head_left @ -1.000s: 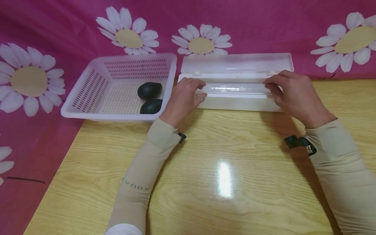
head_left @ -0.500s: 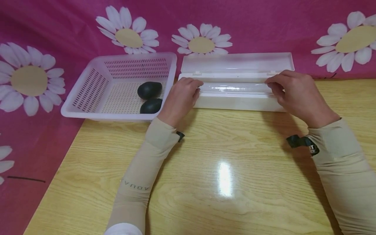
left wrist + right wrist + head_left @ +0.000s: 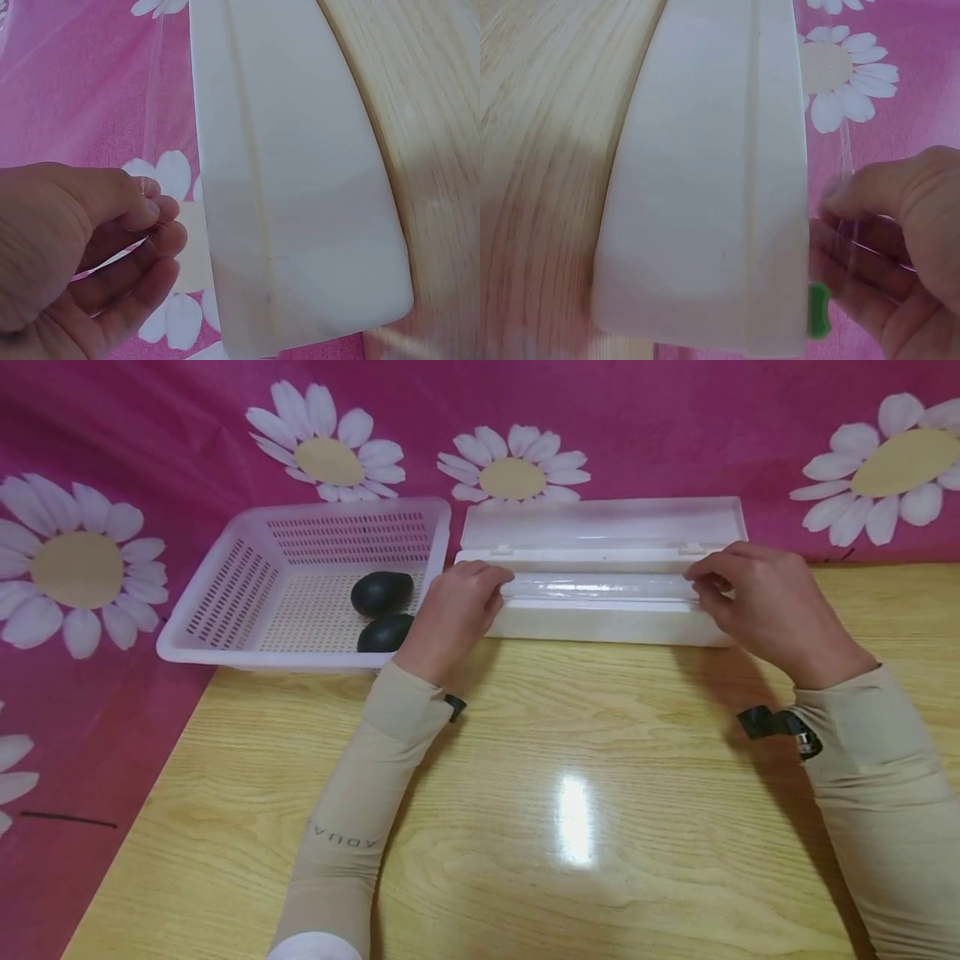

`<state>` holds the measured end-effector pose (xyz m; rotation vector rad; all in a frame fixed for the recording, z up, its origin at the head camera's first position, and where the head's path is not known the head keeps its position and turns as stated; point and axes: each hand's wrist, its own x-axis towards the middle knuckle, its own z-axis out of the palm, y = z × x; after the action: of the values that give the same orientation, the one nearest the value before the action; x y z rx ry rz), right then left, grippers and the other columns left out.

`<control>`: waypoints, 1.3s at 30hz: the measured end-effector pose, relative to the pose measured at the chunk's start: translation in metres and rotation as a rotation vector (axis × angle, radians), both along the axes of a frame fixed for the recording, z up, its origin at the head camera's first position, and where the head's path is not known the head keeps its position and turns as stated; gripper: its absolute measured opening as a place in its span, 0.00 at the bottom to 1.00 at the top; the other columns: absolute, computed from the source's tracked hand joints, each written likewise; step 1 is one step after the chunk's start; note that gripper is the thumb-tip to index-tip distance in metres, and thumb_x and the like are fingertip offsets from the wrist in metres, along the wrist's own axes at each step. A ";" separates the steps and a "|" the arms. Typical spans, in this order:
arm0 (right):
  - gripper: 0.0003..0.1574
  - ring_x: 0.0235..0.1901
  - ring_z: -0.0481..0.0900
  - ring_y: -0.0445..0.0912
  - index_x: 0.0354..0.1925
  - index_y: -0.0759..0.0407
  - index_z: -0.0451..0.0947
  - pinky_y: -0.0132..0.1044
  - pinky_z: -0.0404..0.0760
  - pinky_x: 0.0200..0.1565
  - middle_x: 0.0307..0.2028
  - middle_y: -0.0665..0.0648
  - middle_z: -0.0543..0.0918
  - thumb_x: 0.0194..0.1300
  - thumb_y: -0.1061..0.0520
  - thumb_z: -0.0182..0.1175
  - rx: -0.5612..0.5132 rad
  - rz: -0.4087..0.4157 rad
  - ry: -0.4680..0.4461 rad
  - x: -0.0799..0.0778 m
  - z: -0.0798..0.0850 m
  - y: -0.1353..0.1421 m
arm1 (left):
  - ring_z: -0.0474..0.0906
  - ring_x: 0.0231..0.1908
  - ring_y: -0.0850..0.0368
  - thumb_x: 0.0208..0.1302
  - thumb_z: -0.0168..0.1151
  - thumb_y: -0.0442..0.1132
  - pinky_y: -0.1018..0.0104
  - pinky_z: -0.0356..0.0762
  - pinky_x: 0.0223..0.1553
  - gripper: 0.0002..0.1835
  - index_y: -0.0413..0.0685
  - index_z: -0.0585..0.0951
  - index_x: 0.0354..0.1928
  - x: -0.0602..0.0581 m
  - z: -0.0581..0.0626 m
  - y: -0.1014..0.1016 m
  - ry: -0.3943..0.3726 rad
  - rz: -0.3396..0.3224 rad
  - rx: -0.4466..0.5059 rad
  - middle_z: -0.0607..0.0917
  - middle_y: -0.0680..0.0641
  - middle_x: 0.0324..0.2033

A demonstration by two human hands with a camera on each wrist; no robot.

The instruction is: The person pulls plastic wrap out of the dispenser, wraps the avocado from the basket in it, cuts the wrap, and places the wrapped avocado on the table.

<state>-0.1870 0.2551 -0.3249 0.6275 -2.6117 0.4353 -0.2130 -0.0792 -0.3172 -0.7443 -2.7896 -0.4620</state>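
Observation:
A long white cling film dispenser [image 3: 611,627] stands at the back of the table with its lid [image 3: 600,522] raised. Clear cling film [image 3: 592,587] stretches along its opening. At the left end my left hand [image 3: 457,610] pinches the film's edge between thumb and index finger; the left wrist view shows this pinch beside the dispenser's wall. My right hand [image 3: 765,606] pinches the film at the right end, and a thin clear strand runs up from its fingers in the right wrist view. A small green piece [image 3: 819,311] juts from the dispenser near that hand.
Left of the dispenser is a white plastic basket [image 3: 213,652]. Two dark, egg-shaped fruits, one behind [image 3: 382,593] and one in front [image 3: 385,633], lie in it. Behind everything hangs a magenta flowered cloth [image 3: 645,427]. Wood-grain table [image 3: 480,827] extends toward me.
My left hand has shifted slightly left and its thumb and finger have closed on the film edge. My right hand has drifted slightly right. Dispenser and basket stay in place.

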 end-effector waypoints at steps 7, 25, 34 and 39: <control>0.08 0.28 0.83 0.58 0.46 0.68 0.80 0.58 0.81 0.36 0.37 0.70 0.88 0.69 0.69 0.59 -0.007 -0.001 -0.066 0.001 -0.001 0.000 | 0.86 0.54 0.48 0.72 0.60 0.29 0.57 0.82 0.62 0.13 0.41 0.85 0.55 0.001 -0.001 -0.002 0.023 -0.022 0.063 0.89 0.41 0.51; 0.13 0.38 0.88 0.60 0.45 0.67 0.85 0.25 0.75 0.47 0.39 0.67 0.91 0.68 0.72 0.57 -0.118 -0.028 0.022 0.012 0.013 0.000 | 0.84 0.51 0.46 0.67 0.60 0.23 0.59 0.84 0.60 0.20 0.40 0.82 0.59 0.008 0.008 -0.003 0.138 -0.013 0.077 0.86 0.39 0.49; 0.15 0.32 0.83 0.56 0.45 0.65 0.87 0.19 0.61 0.38 0.37 0.65 0.91 0.69 0.72 0.54 -0.117 -0.062 0.069 0.021 0.028 -0.002 | 0.85 0.49 0.46 0.67 0.58 0.21 0.60 0.86 0.55 0.17 0.41 0.85 0.52 0.020 0.024 -0.004 0.199 -0.007 0.129 0.86 0.40 0.46; 0.16 0.33 0.85 0.49 0.44 0.65 0.87 0.19 0.62 0.38 0.36 0.65 0.91 0.69 0.73 0.54 -0.147 -0.061 0.092 0.026 0.030 -0.004 | 0.85 0.47 0.46 0.67 0.57 0.21 0.60 0.88 0.49 0.17 0.41 0.86 0.51 0.023 0.027 -0.006 0.207 -0.017 0.154 0.86 0.39 0.45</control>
<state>-0.1614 0.2516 -0.2952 0.5062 -2.4782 0.5601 -0.1902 -0.0851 -0.2901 -0.7369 -2.5254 -0.5617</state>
